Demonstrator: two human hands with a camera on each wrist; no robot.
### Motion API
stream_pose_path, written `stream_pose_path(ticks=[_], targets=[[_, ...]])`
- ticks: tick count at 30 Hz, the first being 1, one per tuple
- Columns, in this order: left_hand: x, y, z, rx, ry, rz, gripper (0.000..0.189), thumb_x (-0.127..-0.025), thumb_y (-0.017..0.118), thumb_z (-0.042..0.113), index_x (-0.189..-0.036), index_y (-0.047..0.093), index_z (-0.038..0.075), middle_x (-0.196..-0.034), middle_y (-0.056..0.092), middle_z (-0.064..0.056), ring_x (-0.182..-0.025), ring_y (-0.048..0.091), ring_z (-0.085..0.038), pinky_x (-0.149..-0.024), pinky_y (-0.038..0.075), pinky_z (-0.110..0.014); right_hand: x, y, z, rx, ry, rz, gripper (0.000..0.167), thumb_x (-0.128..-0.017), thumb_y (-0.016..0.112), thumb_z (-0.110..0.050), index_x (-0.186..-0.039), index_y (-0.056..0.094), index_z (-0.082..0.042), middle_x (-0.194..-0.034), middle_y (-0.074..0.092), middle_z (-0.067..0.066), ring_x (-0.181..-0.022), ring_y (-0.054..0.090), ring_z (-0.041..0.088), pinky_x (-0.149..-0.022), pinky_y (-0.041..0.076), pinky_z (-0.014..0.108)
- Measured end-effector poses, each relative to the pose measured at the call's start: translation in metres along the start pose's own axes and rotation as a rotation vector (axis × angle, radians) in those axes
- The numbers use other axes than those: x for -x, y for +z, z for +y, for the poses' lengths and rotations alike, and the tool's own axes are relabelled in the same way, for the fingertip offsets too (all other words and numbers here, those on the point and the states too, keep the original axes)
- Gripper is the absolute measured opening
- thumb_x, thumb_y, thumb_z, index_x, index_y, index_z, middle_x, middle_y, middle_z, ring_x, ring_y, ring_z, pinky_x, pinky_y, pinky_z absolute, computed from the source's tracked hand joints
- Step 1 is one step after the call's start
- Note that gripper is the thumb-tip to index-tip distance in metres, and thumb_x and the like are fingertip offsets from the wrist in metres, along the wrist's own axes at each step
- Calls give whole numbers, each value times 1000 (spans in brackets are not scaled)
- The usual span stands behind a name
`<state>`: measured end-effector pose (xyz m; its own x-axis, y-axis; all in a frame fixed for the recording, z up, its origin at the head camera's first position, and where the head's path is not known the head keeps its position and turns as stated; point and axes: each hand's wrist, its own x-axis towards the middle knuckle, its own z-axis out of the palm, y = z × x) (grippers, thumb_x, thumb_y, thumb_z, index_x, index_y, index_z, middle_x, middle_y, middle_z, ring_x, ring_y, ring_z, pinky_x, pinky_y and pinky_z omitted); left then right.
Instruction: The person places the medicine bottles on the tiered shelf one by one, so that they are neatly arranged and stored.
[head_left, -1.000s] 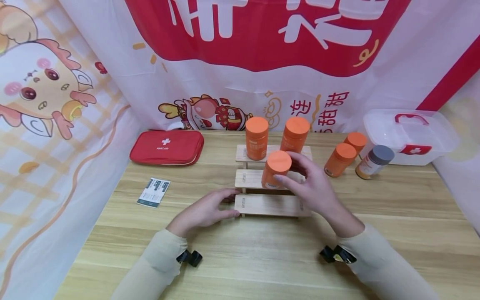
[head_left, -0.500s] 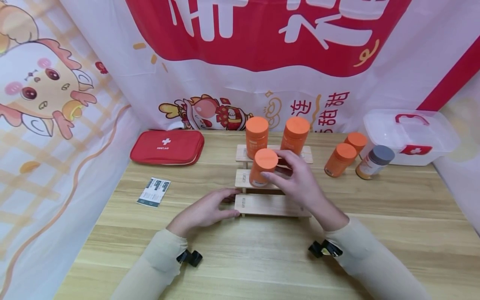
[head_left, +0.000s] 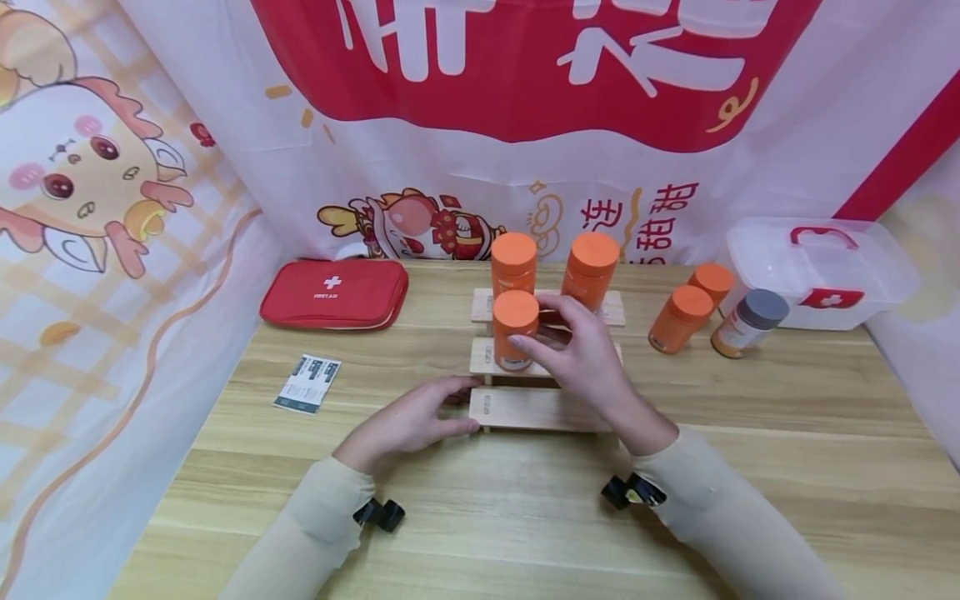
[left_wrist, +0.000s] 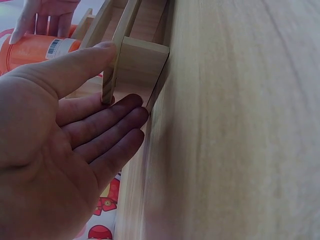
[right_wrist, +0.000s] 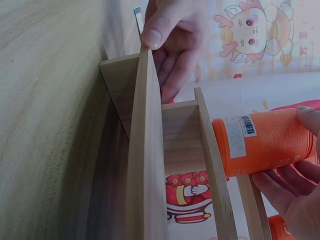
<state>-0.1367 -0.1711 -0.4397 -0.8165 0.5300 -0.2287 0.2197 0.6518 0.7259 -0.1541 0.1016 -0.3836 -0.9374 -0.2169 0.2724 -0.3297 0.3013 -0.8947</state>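
A three-step wooden stand (head_left: 543,408) sits on the table. My right hand (head_left: 588,354) grips an orange-capped orange pill bottle (head_left: 514,337) between thumb and fingers, upright at the left end of the middle step. In the right wrist view the base of that bottle (right_wrist: 260,142) meets the step's board. My left hand (head_left: 408,423) pinches the left end of the lowest step between thumb and index finger; in the left wrist view its other fingers (left_wrist: 112,132) extend loosely past the board. Two similar orange bottles (head_left: 591,271) stand on the top step, the left one partly hidden.
On the right, two smaller orange bottles (head_left: 678,319) and a grey-capped bottle (head_left: 748,325) stand before a clear first-aid box (head_left: 821,271). A red first-aid pouch (head_left: 333,294) and a printed packet (head_left: 307,383) lie on the left. Printed cloth (head_left: 450,167) hangs behind.
My right hand has carried the orange pill bottle leftward along the middle step to its left end. The left hand has stayed at the lowest step.
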Motion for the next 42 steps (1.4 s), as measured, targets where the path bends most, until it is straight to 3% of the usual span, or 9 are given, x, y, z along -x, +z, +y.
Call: stream_pose_path(ticks=[8, 16, 29, 39, 42], targets=[[0, 0, 1, -10, 2, -2, 67, -101, 79, 35, -160, 53, 16, -161, 58, -8, -150, 53, -29, -128, 41, -53, 1, 1, 0, 49, -23, 30, 57, -92, 88, -19, -142, 64, -5, -133, 71, 13, -121, 72, 29, -102, 64, 40], [0, 1, 1, -12, 9, 2, 66, -101, 79, 33, -159, 53, 14, -160, 58, -8, -151, 53, -29, -129, 41, -53, 3, 0, 1, 77, -41, 15, 59, -91, 89, -18, -143, 64, -5, -135, 70, 12, -123, 72, 29, -105, 63, 41], [-1, 2, 0, -24, 23, 13, 67, -100, 79, 32, -158, 54, 11, -160, 58, -11, -151, 53, -31, -129, 41, -54, 24, -19, 6, 102, -61, 10, 54, -93, 86, -12, -142, 64, -2, -139, 68, 16, -127, 70, 32, -109, 60, 45], [-1, 2, 1, -31, 14, 14, 67, -100, 80, 32, -157, 55, 10, -159, 59, -12, -150, 54, -32, -128, 42, -54, 42, -50, 19, 129, -212, 62, 48, -91, 84, 2, -137, 69, -1, -134, 74, 16, -119, 74, 31, -105, 58, 18], [-1, 2, 1, -42, 27, 18, 66, -100, 80, 31, -156, 55, 9, -159, 59, -13, -149, 54, -33, -128, 42, -54, 47, -59, 22, 141, -196, 85, 46, -93, 82, 2, -137, 69, -2, -133, 75, 15, -118, 74, 22, -105, 56, 14]])
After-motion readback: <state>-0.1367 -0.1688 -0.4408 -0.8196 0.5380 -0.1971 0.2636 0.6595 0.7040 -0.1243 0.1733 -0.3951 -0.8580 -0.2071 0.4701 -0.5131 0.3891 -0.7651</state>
